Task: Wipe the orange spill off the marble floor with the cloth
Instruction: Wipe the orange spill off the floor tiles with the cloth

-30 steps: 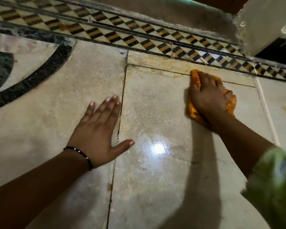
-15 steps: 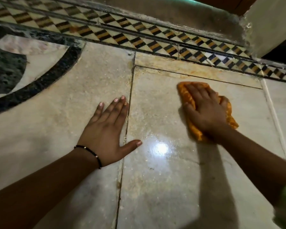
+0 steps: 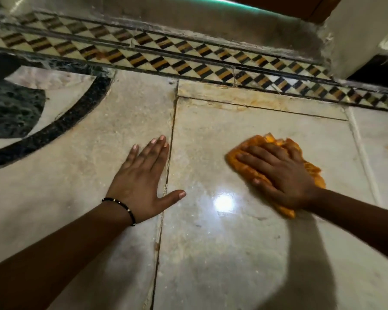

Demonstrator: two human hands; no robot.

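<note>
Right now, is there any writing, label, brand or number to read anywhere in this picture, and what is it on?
None: no word, number or brand can be read.
The orange cloth under the right hand shows no label.
The patterned border carries only diamonds and stripes.
The bracelet shows plain beads.

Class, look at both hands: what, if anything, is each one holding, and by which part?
The right hand presses flat on top of the orange cloth; no grip is visible. The left hand holds nothing, resting flat on the marble floor.

Two hands: left hand (image 3: 141, 186), right hand (image 3: 282, 175); one cloth (image 3: 242, 166); one bracelet (image 3: 121, 203).
</note>
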